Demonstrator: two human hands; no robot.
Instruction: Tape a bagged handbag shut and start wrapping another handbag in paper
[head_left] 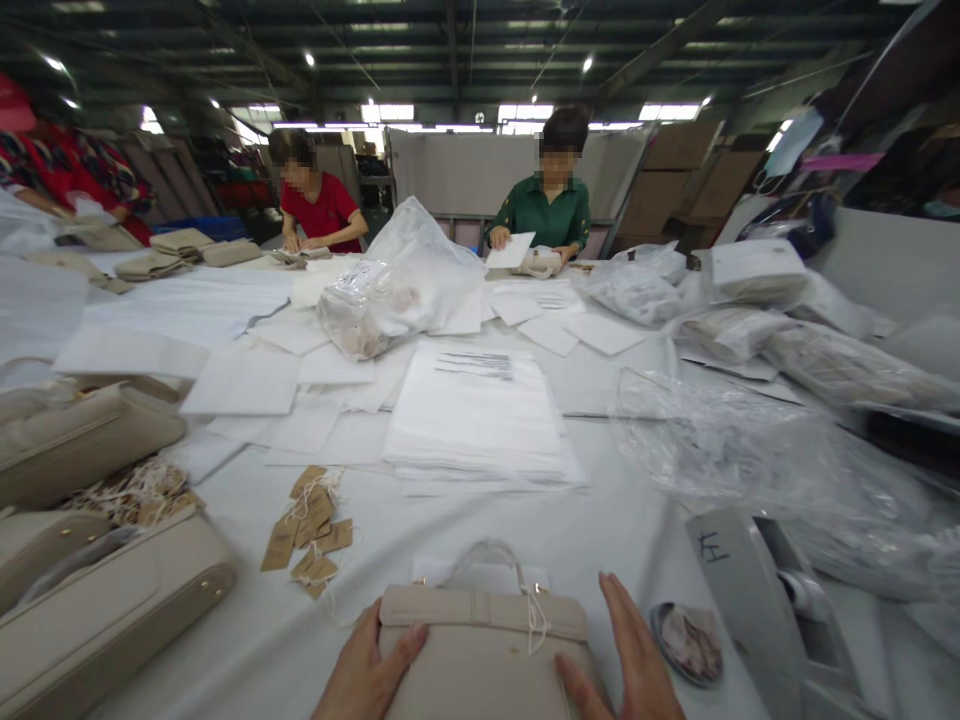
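Note:
A beige handbag is in front of me at the bottom middle, its wrapped carry handle up at the far side. White string hangs over its flap near the right handle fitting. My left hand grips the bag's left side, thumb on the front face. At the right side my right hand is open, its thumb touching the front face and its fingers stretched out away from the bag. Brown paper tags with white strings lie loose to the left of the bag.
More beige handbags lie at left. A stack of printed white bags is ahead. On the right are a small round dish, a grey tape dispenser and crumpled clear plastic. Two co-workers work across the table.

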